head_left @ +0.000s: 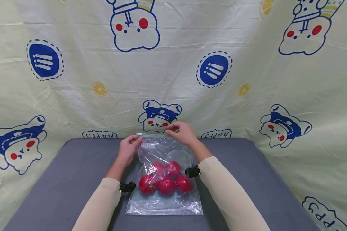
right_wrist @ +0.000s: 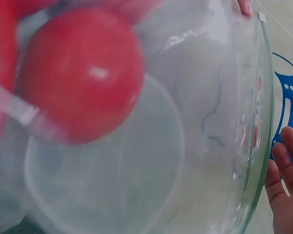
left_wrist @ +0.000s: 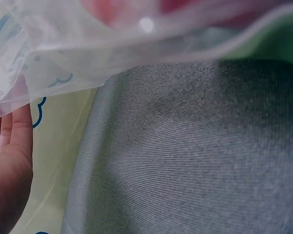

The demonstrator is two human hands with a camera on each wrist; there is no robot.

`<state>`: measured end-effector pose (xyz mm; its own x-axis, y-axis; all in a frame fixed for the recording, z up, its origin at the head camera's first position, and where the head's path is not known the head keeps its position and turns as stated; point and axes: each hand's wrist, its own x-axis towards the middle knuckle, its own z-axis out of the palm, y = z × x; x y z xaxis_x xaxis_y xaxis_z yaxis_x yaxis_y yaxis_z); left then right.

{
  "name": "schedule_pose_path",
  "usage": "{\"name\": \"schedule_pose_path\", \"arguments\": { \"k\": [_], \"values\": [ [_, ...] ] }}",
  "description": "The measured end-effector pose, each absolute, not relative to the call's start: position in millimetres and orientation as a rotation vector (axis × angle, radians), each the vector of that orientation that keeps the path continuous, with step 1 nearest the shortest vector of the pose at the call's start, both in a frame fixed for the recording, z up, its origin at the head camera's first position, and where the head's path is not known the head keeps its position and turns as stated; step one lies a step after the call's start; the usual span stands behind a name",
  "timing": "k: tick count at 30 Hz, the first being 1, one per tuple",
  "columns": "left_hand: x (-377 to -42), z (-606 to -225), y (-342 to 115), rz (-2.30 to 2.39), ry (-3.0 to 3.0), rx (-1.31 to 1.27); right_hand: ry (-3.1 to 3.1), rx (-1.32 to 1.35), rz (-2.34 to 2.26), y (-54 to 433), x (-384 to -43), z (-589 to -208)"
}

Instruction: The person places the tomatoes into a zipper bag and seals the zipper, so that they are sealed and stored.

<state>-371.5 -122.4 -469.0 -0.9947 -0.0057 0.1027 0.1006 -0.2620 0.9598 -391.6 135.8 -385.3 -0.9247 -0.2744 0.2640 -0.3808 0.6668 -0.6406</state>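
Observation:
A clear zip bag (head_left: 164,205) stands over the grey table with several red tomatoes (head_left: 166,186) inside. Its zip strip (right_wrist: 263,146) runs along the top edge, and a small white slider (head_left: 139,134) sits at the left end. At the upper left corner my left hand (head_left: 129,149) pinches the plastic close to the slider. In the left wrist view the fingers (left_wrist: 20,122) lie partly behind the film. My right hand (head_left: 182,132) is by the right part of the zip, fingers loosely bent and holding nothing. Its fingers (right_wrist: 285,161) appear just beyond the strip in the right wrist view.
Within or behind the plastic shows a round translucent shape (right_wrist: 151,175), perhaps a container or lid. The grey table (head_left: 75,179) ends just behind the bag, at a printed curtain (head_left: 173,73). Dark wrist cameras (head_left: 192,172) sit close to the bag's sides.

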Motion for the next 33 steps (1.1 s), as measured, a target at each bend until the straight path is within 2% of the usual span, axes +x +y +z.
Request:
{"name": "schedule_pose_path", "arguments": {
  "k": [33],
  "values": [
    [-370,-469,-122,-2.429,-1.796,-0.097,-2.944,0.825,1.091,54,-406,-371]
  ]
}}
